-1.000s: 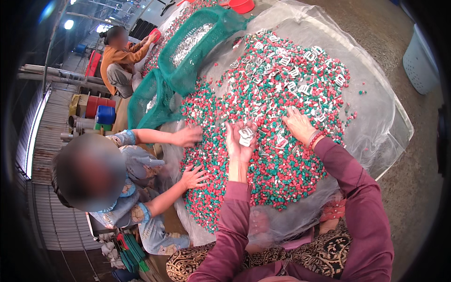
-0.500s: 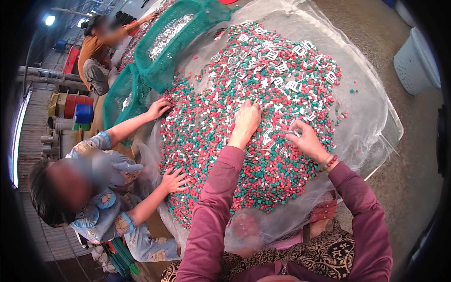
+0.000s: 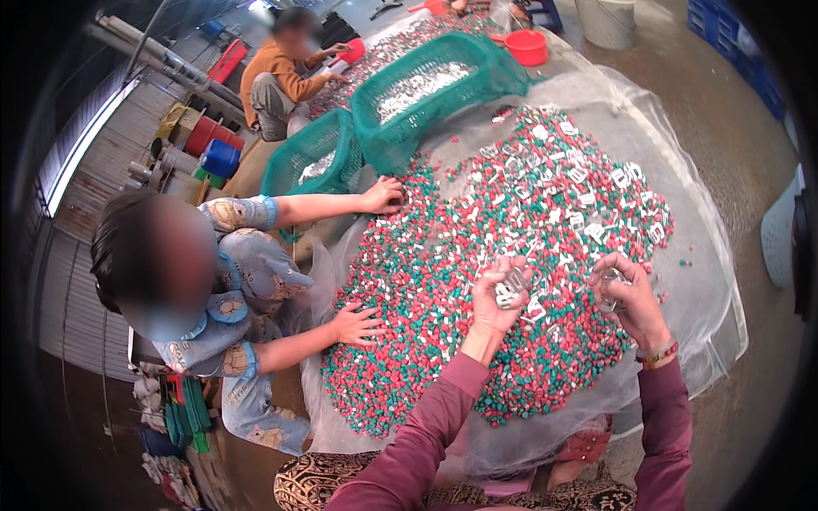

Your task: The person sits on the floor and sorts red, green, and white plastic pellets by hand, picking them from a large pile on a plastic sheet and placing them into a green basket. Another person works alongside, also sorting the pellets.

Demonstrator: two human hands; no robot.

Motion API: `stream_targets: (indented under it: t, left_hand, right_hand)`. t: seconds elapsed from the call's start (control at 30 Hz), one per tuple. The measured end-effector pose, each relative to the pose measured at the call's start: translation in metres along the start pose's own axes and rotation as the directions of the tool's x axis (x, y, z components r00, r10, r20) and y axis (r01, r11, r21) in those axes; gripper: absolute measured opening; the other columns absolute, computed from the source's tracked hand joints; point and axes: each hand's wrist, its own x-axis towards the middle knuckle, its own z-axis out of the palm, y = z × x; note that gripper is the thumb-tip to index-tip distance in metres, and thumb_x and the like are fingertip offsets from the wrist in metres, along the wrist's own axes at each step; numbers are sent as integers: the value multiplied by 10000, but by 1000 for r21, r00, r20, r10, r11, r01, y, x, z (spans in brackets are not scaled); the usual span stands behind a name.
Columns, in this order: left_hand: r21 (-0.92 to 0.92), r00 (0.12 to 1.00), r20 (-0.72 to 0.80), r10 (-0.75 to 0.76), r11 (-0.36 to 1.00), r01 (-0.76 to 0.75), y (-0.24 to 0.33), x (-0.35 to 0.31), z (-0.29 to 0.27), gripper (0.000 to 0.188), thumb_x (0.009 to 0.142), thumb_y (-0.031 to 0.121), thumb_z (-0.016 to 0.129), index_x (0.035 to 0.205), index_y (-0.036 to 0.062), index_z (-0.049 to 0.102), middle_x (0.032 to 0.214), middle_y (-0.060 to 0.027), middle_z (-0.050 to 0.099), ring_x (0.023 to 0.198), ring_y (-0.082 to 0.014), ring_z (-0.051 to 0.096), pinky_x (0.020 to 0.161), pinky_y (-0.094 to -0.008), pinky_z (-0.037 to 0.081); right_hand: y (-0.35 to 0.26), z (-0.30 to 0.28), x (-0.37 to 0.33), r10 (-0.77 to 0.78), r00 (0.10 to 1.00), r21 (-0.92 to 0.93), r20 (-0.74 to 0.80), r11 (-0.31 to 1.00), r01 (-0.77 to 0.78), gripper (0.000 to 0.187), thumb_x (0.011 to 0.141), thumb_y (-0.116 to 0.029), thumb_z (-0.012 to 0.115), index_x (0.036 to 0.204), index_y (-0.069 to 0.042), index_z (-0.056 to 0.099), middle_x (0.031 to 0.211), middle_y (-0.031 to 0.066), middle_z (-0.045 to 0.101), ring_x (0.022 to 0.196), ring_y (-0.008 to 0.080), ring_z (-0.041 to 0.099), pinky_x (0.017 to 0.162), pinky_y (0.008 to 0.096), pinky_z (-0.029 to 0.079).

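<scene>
Your left hand (image 3: 492,308) is cupping white pieces (image 3: 508,292), its grip curled around them, while your right hand (image 3: 639,302) is clamping its grip on a clear piece (image 3: 610,288). Both are hovering over red, green and white pellets (image 3: 388,375), which are lying on a sheet (image 3: 703,243).

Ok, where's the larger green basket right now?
In the head view, the larger green basket is at upper centre, by the far-left edge of the multicoloured pile, right of the smaller green basket and left of the round red container.
</scene>
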Motion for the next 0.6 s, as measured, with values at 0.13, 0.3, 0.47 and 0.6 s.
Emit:
stream_targets:
  t: [0.13, 0.3, 0.47, 0.6]
  left_hand:
    - [-4, 996, 21, -91, 996, 91, -15, 4, 13, 150, 840, 157, 570, 976, 107, 535, 1036, -79, 589, 931, -232, 604, 557, -305, 545]
    - [-129, 942, -74, -328, 940, 317, -65, -21, 10, 544, 920, 555, 413, 1306, 173, 448, 1332, -73, 472, 1234, -260, 455, 1030, -451, 375]
    - [-260, 900, -229, -372, 914, 311, -81, -28, -15, 492, 952, 469, 354, 1308, 146, 461, 1338, -85, 479, 1215, -265, 476, 1004, -447, 399]
    - [-303, 924, -280, -262, 937, 174, -29, 36, -28, 420, 932, 441, 393, 1054, 84, 575, 1002, -91, 630, 868, -252, 615, 753, -373, 529]
  right_hand:
    - [-2, 48, 9, -550, 824, -753, 133, 484, 445, 213, 773, 38, 565, 974, -26, 585, 852, 61, 531, 770, 151, 544, 609, 276, 434]
    - [20, 75, -5, -230, 899, -928, 372, -88, 362, 484, 826, -281, 622, 1277, -146, 510, 1113, 124, 491, 1045, 317, 461, 862, 526, 378]
    - [45, 54, -12, -66, 921, -909, 384, -206, 364, 556, 835, -418, 581, 1338, -218, 455, 1275, 117, 475, 1165, 340, 414, 939, 630, 278]
    - [-1, 56, -5, -231, 914, -942, 333, -48, 331, 547, 845, -288, 616, 1357, -198, 445, 1305, 116, 466, 1181, 329, 426, 977, 539, 317]
